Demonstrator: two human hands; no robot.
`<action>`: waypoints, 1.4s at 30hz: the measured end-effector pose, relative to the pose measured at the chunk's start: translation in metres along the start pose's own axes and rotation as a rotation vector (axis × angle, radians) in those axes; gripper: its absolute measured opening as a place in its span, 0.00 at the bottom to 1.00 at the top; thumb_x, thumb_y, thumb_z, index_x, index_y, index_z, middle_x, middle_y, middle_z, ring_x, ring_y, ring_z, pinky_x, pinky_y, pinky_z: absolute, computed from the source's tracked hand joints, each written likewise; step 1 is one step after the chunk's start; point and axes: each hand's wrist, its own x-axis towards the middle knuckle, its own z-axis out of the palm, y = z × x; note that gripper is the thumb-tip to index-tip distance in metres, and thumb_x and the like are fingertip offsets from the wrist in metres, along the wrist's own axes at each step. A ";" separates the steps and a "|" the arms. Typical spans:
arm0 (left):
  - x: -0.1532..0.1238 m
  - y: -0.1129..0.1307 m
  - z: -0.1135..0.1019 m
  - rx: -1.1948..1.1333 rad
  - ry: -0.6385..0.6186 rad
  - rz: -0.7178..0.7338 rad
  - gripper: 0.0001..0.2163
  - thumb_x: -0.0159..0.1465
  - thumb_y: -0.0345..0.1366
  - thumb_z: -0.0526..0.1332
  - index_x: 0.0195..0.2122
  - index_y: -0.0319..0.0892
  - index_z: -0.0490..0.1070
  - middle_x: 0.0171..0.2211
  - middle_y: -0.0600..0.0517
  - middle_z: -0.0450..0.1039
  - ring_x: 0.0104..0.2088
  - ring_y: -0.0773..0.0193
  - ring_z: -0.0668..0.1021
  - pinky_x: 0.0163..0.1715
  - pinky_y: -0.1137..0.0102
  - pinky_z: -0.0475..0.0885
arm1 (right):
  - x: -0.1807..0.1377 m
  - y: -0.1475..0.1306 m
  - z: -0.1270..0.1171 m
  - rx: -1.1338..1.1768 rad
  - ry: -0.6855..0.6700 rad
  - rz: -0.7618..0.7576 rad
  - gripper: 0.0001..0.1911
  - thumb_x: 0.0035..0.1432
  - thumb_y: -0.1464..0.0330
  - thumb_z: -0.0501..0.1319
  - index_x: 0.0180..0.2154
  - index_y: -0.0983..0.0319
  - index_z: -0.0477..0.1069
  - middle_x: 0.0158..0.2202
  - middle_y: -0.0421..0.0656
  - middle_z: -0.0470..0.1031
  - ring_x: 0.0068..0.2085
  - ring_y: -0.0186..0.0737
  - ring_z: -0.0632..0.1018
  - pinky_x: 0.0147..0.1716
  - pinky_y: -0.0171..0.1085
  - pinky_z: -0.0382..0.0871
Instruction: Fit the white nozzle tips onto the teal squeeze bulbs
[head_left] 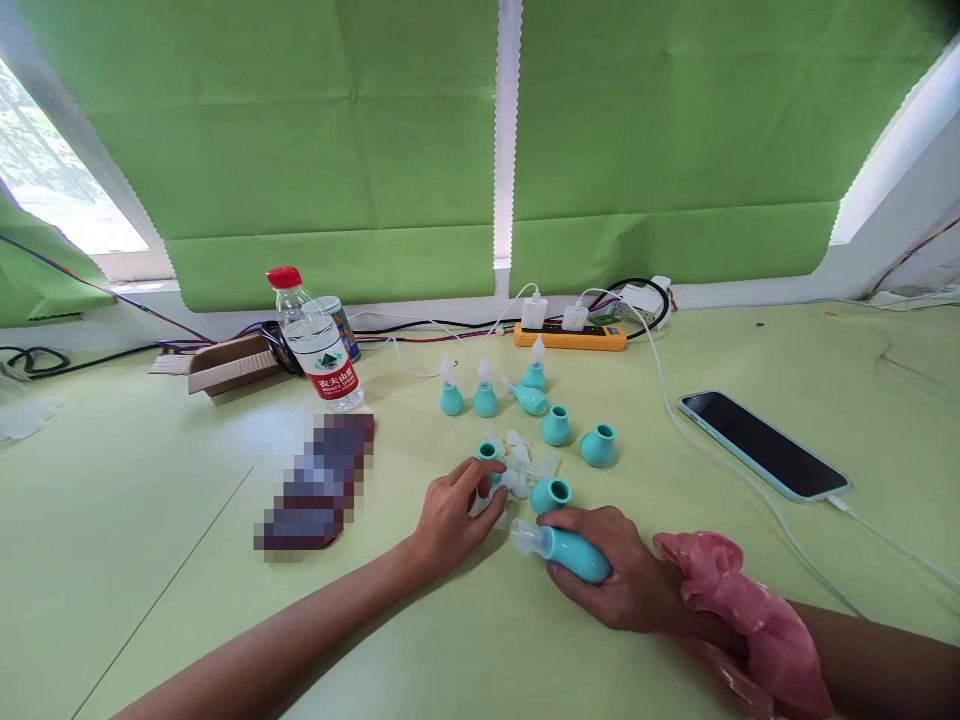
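Observation:
My right hand [622, 580] is closed around a teal rubber bulb with a clear tip [574, 552], held just above the table. My left hand [454, 520] reaches into a small heap of clear plastic tips [517, 468], fingers curled on a small teal piece [487, 452]. A teal bulb [551, 494] lies between my hands. Further back stand assembled teal bulbs with white tips [484, 395] and two open teal bulbs [598, 445]. A pink plastic bag [750, 610] hangs from my right wrist.
A water bottle with a red cap [319, 345] stands at the left, beside a cardboard box [232, 365]. A phone [765, 445] lies charging on the right. An orange power strip [570, 336] with cables sits by the window. A blurred dark object [319, 485] lies left of my hand.

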 end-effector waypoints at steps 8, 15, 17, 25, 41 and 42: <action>-0.005 0.023 -0.005 -0.265 0.081 0.088 0.08 0.52 0.32 0.60 0.33 0.38 0.67 0.22 0.52 0.66 0.22 0.71 0.66 0.20 0.75 0.64 | -0.003 0.000 0.004 -0.050 -0.167 0.349 0.13 0.55 0.63 0.51 0.43 0.58 0.60 0.36 0.40 0.72 0.30 0.37 0.73 0.31 0.37 0.67; -0.008 0.035 0.002 -0.587 0.104 -0.250 0.07 0.48 0.31 0.65 0.29 0.38 0.73 0.25 0.51 0.74 0.24 0.68 0.74 0.25 0.73 0.72 | -0.005 0.000 -0.001 0.117 -0.271 0.353 0.19 0.57 0.63 0.50 0.50 0.59 0.54 0.39 0.44 0.70 0.34 0.39 0.73 0.33 0.36 0.66; -0.007 0.039 0.000 -0.720 0.088 -0.385 0.08 0.46 0.30 0.66 0.29 0.38 0.74 0.26 0.51 0.75 0.24 0.67 0.75 0.26 0.73 0.73 | -0.005 0.000 -0.004 0.127 -0.325 0.344 0.20 0.57 0.61 0.49 0.51 0.60 0.53 0.35 0.44 0.70 0.32 0.39 0.72 0.31 0.37 0.66; 0.002 0.050 -0.009 -1.015 0.013 -0.776 0.08 0.41 0.30 0.68 0.24 0.36 0.75 0.23 0.50 0.76 0.23 0.66 0.76 0.26 0.74 0.74 | 0.000 0.000 -0.010 0.181 -0.449 0.416 0.20 0.59 0.58 0.43 0.48 0.62 0.56 0.29 0.44 0.68 0.31 0.40 0.70 0.31 0.39 0.66; -0.003 0.047 -0.005 -0.555 0.071 -0.274 0.03 0.51 0.30 0.62 0.24 0.38 0.75 0.23 0.49 0.74 0.24 0.66 0.75 0.23 0.73 0.72 | 0.001 0.001 -0.004 0.178 -0.415 0.457 0.18 0.60 0.60 0.43 0.47 0.63 0.56 0.31 0.44 0.68 0.31 0.39 0.70 0.33 0.39 0.64; -0.002 0.046 -0.005 -0.510 0.086 -0.201 0.03 0.52 0.29 0.61 0.25 0.38 0.75 0.23 0.49 0.74 0.24 0.66 0.75 0.23 0.73 0.72 | 0.001 0.001 -0.004 0.178 -0.410 0.451 0.18 0.60 0.60 0.43 0.47 0.63 0.56 0.32 0.44 0.68 0.32 0.40 0.70 0.33 0.39 0.64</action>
